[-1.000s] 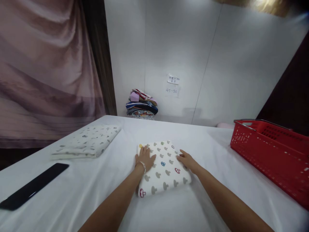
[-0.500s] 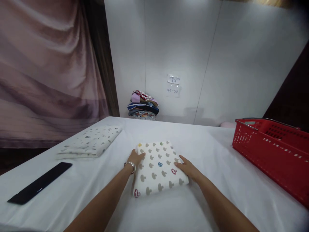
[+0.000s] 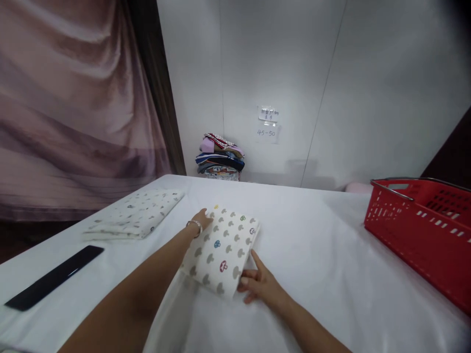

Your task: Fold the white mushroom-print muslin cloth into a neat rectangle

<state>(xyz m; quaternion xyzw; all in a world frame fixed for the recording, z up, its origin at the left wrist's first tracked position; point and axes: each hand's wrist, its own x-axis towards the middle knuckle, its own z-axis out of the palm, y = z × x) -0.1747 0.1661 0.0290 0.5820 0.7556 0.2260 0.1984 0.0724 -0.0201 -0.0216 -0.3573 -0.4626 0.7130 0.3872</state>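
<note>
A folded white cloth with grey, red, blue and yellow mushroom prints lies turned at an angle on the white-covered table. At its far left edge, my left hand, with a bracelet on the wrist, holds the cloth, its fingertips partly hidden. My right hand is at the near right edge, thumb up along the side and the other fingers curled at the lower corner, gripping it. A raised fold of white fabric runs from the near left corner towards me; whether it belongs to the cloth or the table cover I cannot tell.
Another folded patterned cloth lies on the left, behind a black flat strip. A red plastic basket stands on the right. Against the wall is a stack of folded fabrics, left of paper signs.
The mushroom-print cloth has turned and its near end has shifted left. My right hand has moved left and nearer to me, from the right side to the lower right corner.
</note>
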